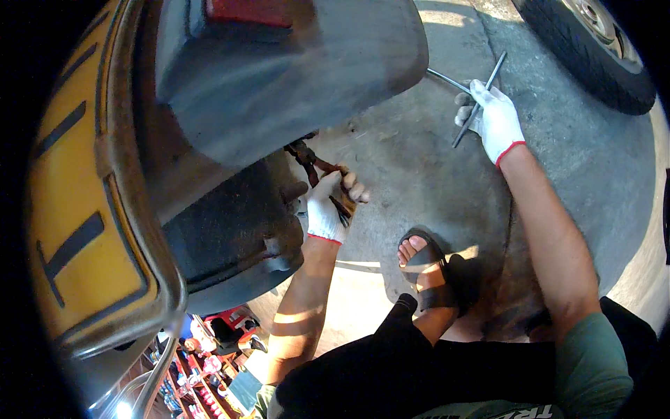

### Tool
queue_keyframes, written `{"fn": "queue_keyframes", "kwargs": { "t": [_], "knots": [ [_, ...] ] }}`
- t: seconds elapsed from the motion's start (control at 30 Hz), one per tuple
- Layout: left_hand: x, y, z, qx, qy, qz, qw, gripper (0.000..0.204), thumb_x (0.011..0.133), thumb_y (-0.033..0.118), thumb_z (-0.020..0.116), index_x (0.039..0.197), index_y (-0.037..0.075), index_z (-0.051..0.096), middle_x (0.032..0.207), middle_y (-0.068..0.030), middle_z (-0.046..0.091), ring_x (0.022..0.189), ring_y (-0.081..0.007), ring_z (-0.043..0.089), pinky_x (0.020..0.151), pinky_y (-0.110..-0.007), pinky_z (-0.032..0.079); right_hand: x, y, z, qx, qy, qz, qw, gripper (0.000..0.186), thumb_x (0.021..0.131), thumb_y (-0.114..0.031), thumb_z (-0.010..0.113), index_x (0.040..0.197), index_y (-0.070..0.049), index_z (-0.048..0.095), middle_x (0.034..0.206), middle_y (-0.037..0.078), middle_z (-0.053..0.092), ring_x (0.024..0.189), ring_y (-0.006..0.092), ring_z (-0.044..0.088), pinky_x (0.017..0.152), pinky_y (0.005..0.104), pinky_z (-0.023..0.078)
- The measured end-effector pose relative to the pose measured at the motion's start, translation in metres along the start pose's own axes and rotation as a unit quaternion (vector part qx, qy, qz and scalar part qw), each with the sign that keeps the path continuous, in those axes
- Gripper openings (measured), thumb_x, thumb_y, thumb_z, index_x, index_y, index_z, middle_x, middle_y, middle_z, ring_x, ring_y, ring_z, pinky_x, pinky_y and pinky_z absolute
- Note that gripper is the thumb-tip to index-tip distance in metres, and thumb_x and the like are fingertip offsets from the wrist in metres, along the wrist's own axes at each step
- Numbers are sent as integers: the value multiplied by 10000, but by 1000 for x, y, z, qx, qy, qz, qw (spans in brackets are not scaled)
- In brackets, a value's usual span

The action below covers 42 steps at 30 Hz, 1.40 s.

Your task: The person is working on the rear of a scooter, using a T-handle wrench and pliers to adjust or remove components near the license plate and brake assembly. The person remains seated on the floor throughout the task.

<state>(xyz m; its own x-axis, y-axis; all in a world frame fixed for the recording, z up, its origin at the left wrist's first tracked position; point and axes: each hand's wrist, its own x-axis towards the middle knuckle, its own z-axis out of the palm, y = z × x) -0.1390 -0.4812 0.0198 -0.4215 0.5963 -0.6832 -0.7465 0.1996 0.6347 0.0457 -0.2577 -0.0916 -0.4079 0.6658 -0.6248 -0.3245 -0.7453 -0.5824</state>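
Observation:
My left hand [329,206], in a white glove with a red cuff, is closed around the handles of a dark, rusty pliers-like tool [306,157]. Its head reaches up under the grey plastic fender [300,77] of a vehicle, and what it meets there is hidden. Out to the right, my right hand [494,119], gloved the same way, grips the crossbar of a metal T-handle wrench [497,70]. The wrench's shaft runs left and passes behind the fender's edge, so its tip is out of sight.
A yellow plate [77,188] in a metal frame stands at the left, beside a black housing [230,223]. A red reflector [249,10] sits on the fender. A wheel [593,49] is at the upper right. My sandalled foot [426,269] rests on the concrete floor; stocked shelves [202,370] are lower left.

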Motion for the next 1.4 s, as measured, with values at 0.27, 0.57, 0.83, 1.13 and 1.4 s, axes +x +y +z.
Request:
{"fn": "queue_keyframes", "kwargs": {
  "t": [0.27, 0.57, 0.83, 1.13, 1.4],
  "knots": [
    [-2, 4, -7, 92, 128, 14, 987, 75, 892, 192, 502, 900, 123, 528, 681, 7, 419, 557, -133, 354, 534, -315, 316, 3, -42, -20, -88, 13, -63, 994, 222, 960, -276, 557, 926, -64, 611, 644, -22, 494, 496, 55, 413, 408, 223, 316],
    [10, -4, -22, 214, 249, 99, 939, 49, 865, 136, 533, 816, 135, 532, 578, 29, 388, 412, -110, 307, 398, -305, 257, -6, -82, -26, -145, -125, -89, 977, 263, 974, -297, 529, 950, -50, 615, 596, -42, 454, 442, 39, 341, 393, 204, 271],
    [9, -1, -32, 250, 264, 127, 923, 48, 870, 130, 549, 862, 105, 590, 620, 13, 462, 424, -126, 399, 355, -291, 312, -15, -91, -27, -180, -110, -89, 973, 295, 977, -317, 523, 929, -40, 613, 577, -51, 427, 436, 34, 334, 397, 212, 273],
    [12, -3, -30, 284, 278, 134, 908, 21, 840, 135, 530, 819, 135, 533, 578, 25, 381, 423, -106, 325, 398, -304, 257, -27, -93, -17, -189, -104, -100, 971, 306, 975, -325, 526, 926, -34, 609, 583, -47, 430, 443, 37, 337, 400, 216, 278],
    [13, -4, -32, 307, 314, 142, 887, 46, 849, 136, 537, 805, 123, 534, 573, 16, 409, 411, -114, 364, 385, -299, 267, -35, -100, -12, -208, -115, -107, 965, 282, 975, -305, 527, 927, -40, 611, 584, -48, 436, 441, 37, 341, 399, 211, 288]
  ]
}}
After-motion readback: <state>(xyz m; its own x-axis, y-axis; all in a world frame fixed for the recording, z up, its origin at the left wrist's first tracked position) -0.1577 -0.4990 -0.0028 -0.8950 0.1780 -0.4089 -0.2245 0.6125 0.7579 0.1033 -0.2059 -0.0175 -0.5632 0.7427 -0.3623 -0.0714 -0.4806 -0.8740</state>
